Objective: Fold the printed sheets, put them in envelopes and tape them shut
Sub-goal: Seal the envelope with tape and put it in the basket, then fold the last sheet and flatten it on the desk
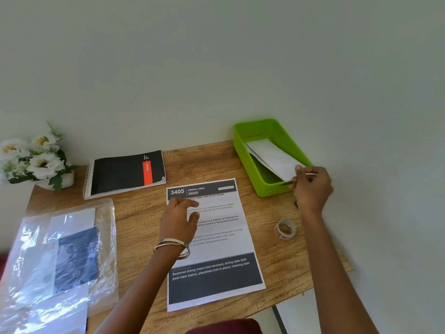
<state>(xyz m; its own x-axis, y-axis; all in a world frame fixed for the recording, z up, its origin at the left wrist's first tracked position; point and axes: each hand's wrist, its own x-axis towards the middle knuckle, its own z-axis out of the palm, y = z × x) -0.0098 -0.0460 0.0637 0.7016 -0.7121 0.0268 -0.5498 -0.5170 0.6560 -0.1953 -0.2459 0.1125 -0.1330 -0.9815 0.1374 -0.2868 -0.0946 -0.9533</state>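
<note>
right hand (310,186) pinches envelope (272,157) in basket (265,186) | left hand (178,218) loosely curled over printed sheet (216,249), hiding text

Wood table (265,213) against pale wall (216,68). Far-left corner: white flowers (36,155) in white pot (63,180). Just right of them, black spiral notebook (125,173) w/ red stripe, lying flat. Left edge: clear plastic bag (60,256) w/ blue & white papers inside, overhanging table.

Right hand (310,186) pinching envelope (272,157) in green basket (250,150), left hand (179,218) on printed sheet (216,276)
</note>
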